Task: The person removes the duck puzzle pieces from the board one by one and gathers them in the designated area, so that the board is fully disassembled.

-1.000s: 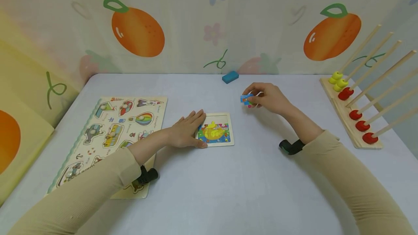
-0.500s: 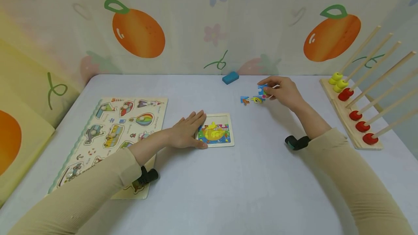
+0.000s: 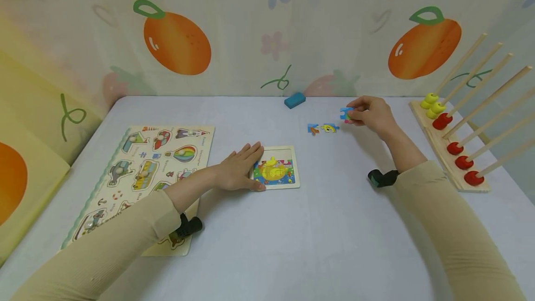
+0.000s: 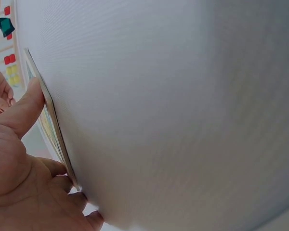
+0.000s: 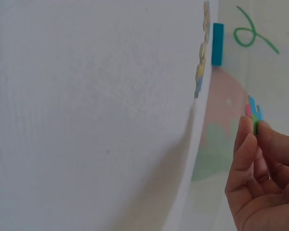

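My left hand (image 3: pixel 240 169) lies flat on the left edge of a small duck puzzle board (image 3: pixel 277 168) in the middle of the table; the left wrist view shows the straight thumb (image 4: pixel 24 108) against the board's edge (image 4: pixel 50 125). My right hand (image 3: pixel 369 114) is raised at the back right and pinches a blue puzzle piece (image 3: pixel 346 114), seen edge-on in the right wrist view (image 5: pixel 254 114). Two loose puzzle pieces lie on the table left of that hand, an orange-blue one (image 3: pixel 313 128) and a yellow-blue one (image 3: pixel 330 127).
A large vehicle peg puzzle (image 3: pixel 146 171) lies at the left under my left forearm. A blue block (image 3: pixel 294 99) sits by the back wall. A wooden bead rack (image 3: pixel 453 145) with red and yellow beads stands along the right edge.
The right hand put down loose pieces near the middle back, then lifted one blue piece and moved right and back with it. The left hand stayed on the duck board.
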Available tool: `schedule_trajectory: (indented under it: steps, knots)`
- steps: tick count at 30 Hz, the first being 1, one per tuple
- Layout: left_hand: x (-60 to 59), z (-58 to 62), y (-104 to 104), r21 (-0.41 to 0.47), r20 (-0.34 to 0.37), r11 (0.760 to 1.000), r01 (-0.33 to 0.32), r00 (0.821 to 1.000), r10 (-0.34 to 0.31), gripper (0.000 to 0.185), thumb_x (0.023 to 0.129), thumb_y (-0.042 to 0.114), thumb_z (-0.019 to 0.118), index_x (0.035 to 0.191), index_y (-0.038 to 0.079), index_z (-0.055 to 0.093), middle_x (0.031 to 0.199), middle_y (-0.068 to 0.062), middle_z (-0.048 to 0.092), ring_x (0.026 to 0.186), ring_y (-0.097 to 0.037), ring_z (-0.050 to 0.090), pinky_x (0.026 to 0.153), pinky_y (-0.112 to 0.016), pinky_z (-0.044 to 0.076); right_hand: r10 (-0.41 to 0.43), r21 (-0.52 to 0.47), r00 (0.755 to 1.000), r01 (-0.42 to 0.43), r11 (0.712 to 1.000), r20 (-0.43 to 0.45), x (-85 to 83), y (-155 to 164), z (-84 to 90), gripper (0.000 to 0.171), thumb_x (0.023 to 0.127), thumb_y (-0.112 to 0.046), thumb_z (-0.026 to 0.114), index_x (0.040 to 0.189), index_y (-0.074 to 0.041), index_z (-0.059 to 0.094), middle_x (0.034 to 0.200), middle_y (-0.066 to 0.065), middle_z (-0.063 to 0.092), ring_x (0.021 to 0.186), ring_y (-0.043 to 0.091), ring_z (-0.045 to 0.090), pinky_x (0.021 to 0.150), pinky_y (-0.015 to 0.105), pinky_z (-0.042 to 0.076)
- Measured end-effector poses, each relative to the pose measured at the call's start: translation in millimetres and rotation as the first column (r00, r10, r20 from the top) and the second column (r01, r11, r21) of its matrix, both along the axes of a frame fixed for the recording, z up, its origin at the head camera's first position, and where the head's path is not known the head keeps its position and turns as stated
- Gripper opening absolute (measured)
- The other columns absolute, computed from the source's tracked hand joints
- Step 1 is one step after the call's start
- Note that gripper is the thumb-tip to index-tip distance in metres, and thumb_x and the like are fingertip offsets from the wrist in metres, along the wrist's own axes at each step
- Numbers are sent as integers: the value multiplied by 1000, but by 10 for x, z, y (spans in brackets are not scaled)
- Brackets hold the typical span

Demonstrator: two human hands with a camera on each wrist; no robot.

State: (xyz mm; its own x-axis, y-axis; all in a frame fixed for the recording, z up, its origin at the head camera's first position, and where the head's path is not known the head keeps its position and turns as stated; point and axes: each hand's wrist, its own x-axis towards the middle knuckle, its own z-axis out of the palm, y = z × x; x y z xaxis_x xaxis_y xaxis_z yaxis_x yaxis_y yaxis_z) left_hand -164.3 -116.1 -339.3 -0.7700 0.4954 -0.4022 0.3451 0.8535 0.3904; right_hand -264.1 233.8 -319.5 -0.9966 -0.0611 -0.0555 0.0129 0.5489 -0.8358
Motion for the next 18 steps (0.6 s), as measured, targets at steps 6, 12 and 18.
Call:
schedule_trajectory:
  steps: [6, 12, 18]
  knots:
    - [5, 1, 1, 12, -2, 1000, -2, 1000, 2, 97, 84, 49, 61, 151, 10, 3, 160, -6, -5, 148, -30, -7, 118, -56, 3, -20, -26, 999, 21, 999, 37, -42, 74, -16, 36, 88, -11, 63, 117, 7, 54, 71, -14, 58, 59, -2, 65, 61, 14, 53]
    - [3, 8, -1, 6, -12, 1000, 14, 1000, -14, 97, 84, 50, 60, 151, 9, 3, 160, -7, -6, 148, -31, -6, 117, -57, 4, -36, -2, 996, 37, 999, 82, -49, 133, -30, 39, 88, -13, 63, 119, 7, 50, 74, -12, 58, 60, -1, 65, 60, 14, 53]
    - [2, 2, 1, 0, -15, 1000, 12, 1000, -12, 98, 84, 52, 60, 151, 11, 2, 160, -5, -6, 148, -29, -6, 118, -56, 4, -23, 58, 986, 14, 998, 167, -61, 152, -74, 38, 87, -15, 64, 118, 4, 53, 77, -9, 59, 61, 1, 62, 62, 15, 53]
